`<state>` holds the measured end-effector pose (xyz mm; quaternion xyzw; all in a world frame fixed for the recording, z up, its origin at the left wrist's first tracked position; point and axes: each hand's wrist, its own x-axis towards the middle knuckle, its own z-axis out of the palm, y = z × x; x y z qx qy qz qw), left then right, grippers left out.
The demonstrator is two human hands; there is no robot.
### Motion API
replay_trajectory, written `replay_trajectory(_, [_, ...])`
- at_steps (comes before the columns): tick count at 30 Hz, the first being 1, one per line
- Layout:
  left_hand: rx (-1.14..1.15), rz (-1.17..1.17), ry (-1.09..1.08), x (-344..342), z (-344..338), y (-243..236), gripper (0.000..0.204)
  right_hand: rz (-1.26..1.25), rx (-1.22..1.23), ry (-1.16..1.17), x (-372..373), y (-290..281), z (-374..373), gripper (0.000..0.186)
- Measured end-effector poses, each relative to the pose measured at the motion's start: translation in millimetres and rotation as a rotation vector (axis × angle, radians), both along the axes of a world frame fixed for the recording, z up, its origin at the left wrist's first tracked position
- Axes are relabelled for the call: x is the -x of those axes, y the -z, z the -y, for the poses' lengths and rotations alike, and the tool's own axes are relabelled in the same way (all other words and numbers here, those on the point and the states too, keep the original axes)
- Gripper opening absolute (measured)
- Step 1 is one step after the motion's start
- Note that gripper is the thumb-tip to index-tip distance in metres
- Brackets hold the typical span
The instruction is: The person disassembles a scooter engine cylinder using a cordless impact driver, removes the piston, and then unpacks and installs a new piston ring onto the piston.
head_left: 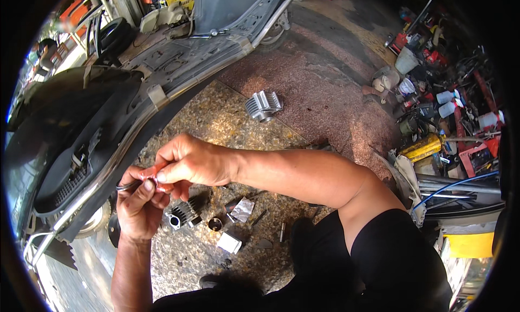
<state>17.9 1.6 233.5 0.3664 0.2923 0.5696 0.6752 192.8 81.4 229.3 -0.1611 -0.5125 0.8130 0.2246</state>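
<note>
In front of me, at the left, my left hand [138,208] and my right hand [192,163] meet with fingers pinched on a small reddish, crinkled plastic packet [147,174]. A dark, curved metal edge [127,187] sticks out at the left hand's fingers; its kind is too hidden to name. Below the hands, on the ground, lies a finned engine cylinder [184,214]. Near it are a piston [215,223], a silver foil packet [242,209], a small white box [229,243] and a metal pin [282,232]. Farther off stands a bright finned cylinder [264,106].
A scooter [162,87] with its footboard and dark panels fills the left side, close to my hands. Cluttered tools, spray bottles [448,103] and a yellow case [421,148] line the right. A blue hose [455,186] runs at the lower right. My knees are at the bottom.
</note>
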Motion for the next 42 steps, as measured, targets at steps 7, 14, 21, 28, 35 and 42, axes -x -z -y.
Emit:
replay_trajectory(7, [0.093,0.035,0.030,1,-1,15,0.008,-0.065,0.159,-0.063,-9,17,-2,0.012])
replay_trajectory(14, [0.148,0.120,0.045,-13,-5,16,0.009,-0.049,0.224,-0.059,-25,13,-4,0.010])
replay_trajectory(21, [0.147,0.154,0.090,-21,-5,13,0.007,0.033,0.170,-0.040,-35,3,-2,0.010])
replay_trajectory(28, [0.106,0.070,0.080,-22,-5,13,0.007,0.151,-0.379,0.132,-32,-5,6,0.017])
replay_trajectory(35, [0.023,-0.299,-0.242,-31,-8,8,0.004,0.176,-0.665,0.387,-24,2,6,0.008])
replay_trajectory(42, [-0.009,-0.336,-0.207,-32,-8,9,0.009,0.184,-0.807,0.370,-24,6,7,0.006])
